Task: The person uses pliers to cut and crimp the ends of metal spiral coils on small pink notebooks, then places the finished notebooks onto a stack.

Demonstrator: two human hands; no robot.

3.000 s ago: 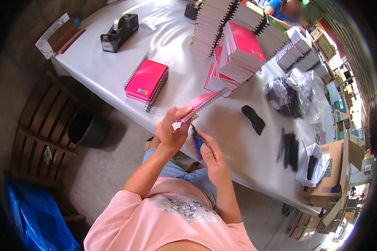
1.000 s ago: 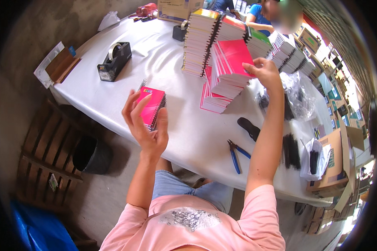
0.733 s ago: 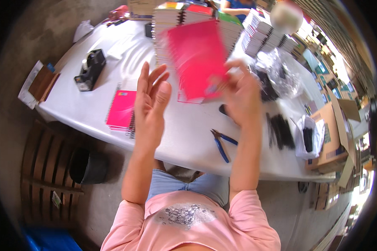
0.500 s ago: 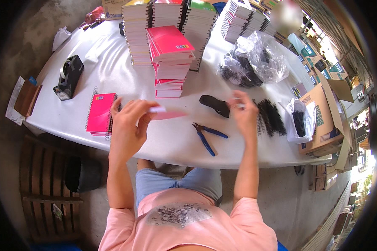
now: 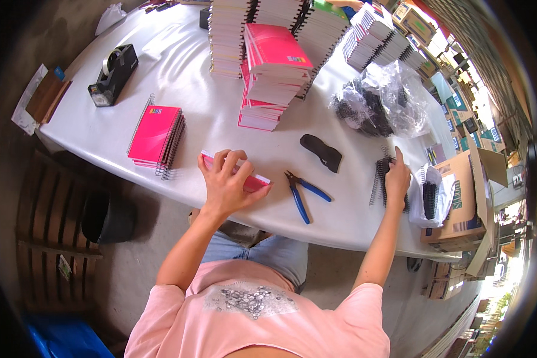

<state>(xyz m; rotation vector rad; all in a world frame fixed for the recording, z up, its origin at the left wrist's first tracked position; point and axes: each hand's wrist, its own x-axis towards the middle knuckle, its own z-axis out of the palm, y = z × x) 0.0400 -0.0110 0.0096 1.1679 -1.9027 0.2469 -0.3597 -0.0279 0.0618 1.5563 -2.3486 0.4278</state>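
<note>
My left hand [image 5: 228,179] grips a small pink-covered notebook [image 5: 256,182] from above, near the table's front edge. Its spine side shows no coil that I can make out. Over on the right, my right hand [image 5: 398,179] is at a row of black spiral binding coils [image 5: 380,182], index finger stretched out; whether it touches a coil is unclear. Between the hands lie blue-handled pliers [image 5: 304,194], jaws pointing away from me. Beyond them rests a flat black elongated object [image 5: 321,153]. A small stack of pink spiral notebooks [image 5: 155,134] lies to the left, coils sticking out.
A tall stack of pink notebooks [image 5: 277,51] stands mid-table, before higher stacks of spiral notebooks [image 5: 230,45]. A black tape dispenser [image 5: 113,77] sits far left. On the right are a clear plastic bag [image 5: 409,101] with dark coils, a white bag [image 5: 429,197] and a cardboard box [image 5: 459,191].
My right hand has moved right, from beside the black object to the coils. My left hand has turned over the notebook and shifted right. The whole view has also shifted.
</note>
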